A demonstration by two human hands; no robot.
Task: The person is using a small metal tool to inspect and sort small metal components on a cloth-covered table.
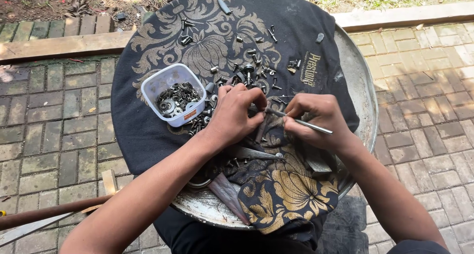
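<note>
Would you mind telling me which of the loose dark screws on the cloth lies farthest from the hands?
The long dark screw at the cloth's top edge, alone above the gold pattern; the other screws cluster lower, nearer the left hand and right hand.

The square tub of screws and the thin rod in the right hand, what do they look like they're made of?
Tub: likely translucent whitish plastic; light shows through its walls. Thin rod in the right hand: probably bare metal, with a bright silvery sheen.
</note>
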